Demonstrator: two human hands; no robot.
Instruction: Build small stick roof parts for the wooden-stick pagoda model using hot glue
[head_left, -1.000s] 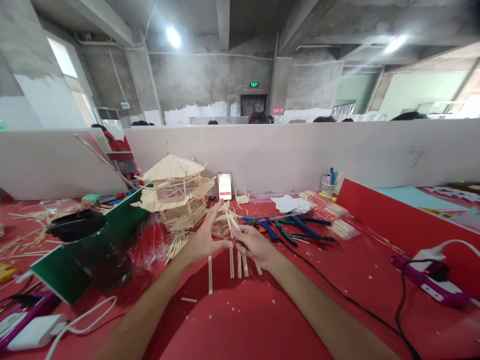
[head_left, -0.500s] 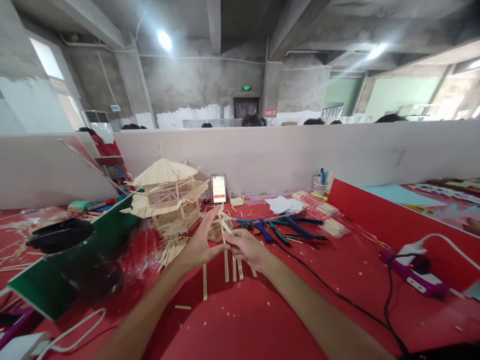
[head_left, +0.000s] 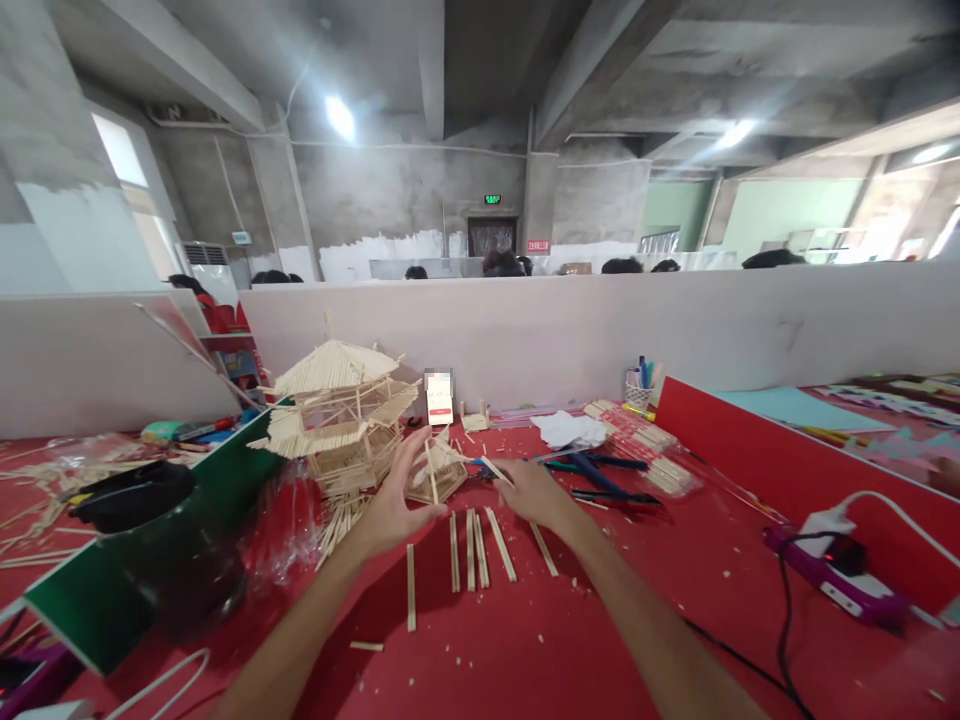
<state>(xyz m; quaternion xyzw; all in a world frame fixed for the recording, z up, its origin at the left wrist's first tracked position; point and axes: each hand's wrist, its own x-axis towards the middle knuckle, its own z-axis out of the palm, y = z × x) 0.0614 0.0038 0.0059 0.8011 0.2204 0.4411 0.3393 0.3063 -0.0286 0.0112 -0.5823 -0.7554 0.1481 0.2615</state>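
Red bench [head_left: 570,650], its far edge running along a white partition [head_left: 555,345]. Toward the far left corner, a tiered stick pavilion [head_left: 341,418] is standing; a green divider [head_left: 82,620] and a dark jar [head_left: 180,575] are sitting to its left and nearer, with clear plastic wrap [head_left: 281,520] lying between jar and pavilion. Along the far edge, left to right: a lit phone [head_left: 440,400] is standing upright, a small stick stand [head_left: 475,420] is sitting beside it, a crumpled white tissue [head_left: 570,430] and packs of sticks [head_left: 671,475] are lying, and a pen basket [head_left: 640,385] is standing. A red divider [head_left: 810,500] is bounding the right edge, a purple power strip [head_left: 836,577] lying just beside it. Pliers [head_left: 600,474] are lying beyond the right hand [head_left: 536,492]; a small stick model [head_left: 454,480] is filling the space behind and between the hands. The left hand [head_left: 397,500] is curving wide and, as far as this soft view is showing, pinching a near-upright stick [head_left: 432,475] between thumb and index fingertip. The right hand is gripping a slanting stick [head_left: 495,470], pointing leftward, apart from the other. Toward the near edge, below both hands, loose sticks [head_left: 454,552] are lying in a spaced row.
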